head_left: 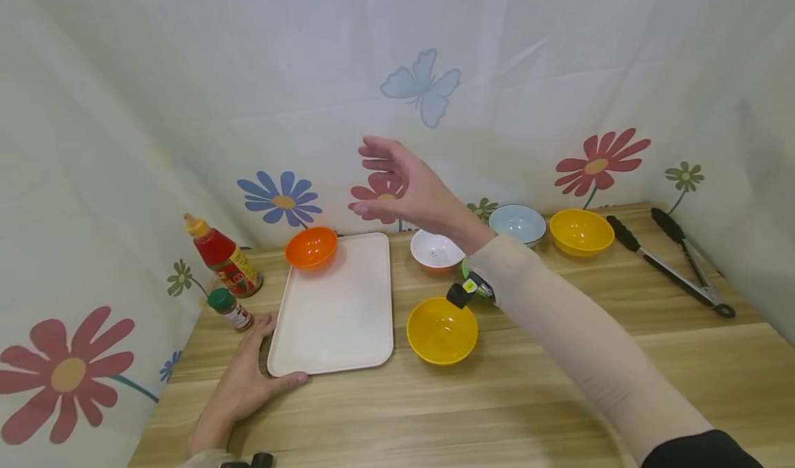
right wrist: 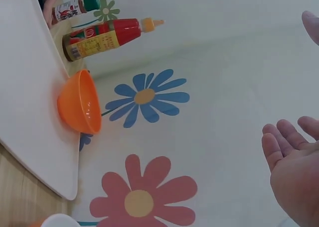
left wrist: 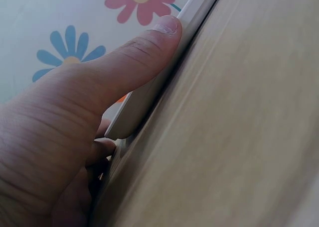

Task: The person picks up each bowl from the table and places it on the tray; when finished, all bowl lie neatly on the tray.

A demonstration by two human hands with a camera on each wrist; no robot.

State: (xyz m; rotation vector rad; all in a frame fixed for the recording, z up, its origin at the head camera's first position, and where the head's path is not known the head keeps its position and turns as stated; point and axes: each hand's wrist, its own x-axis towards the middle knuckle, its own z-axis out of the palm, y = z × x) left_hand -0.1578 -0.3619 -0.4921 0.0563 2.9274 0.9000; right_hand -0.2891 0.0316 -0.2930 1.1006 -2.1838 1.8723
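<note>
At the near left corner of a white tray [head_left: 335, 316], my left hand [head_left: 248, 378] rests spread, its thumb against the front edge and its fingers along the left side. In the left wrist view the thumb [left wrist: 134, 57] lies on the tray's rim [left wrist: 144, 97]. An orange bowl [head_left: 312, 248] stands on the tray's back left corner. My right hand [head_left: 416, 188] is raised in the air beyond the tray, its fingers loosely bent with nothing between them. In the right wrist view the same hand [right wrist: 299, 162] appears at the right edge, away from the orange bowl [right wrist: 80, 103].
Left of the tray stand a red sauce bottle [head_left: 228, 261] and a green-capped spice jar [head_left: 230, 309]. On the right are a yellow bowl [head_left: 442, 331], a white bowl [head_left: 437, 248], a partly hidden green bowl, a pale blue bowl [head_left: 517, 223], another yellow bowl [head_left: 581, 232] and tongs [head_left: 677, 275].
</note>
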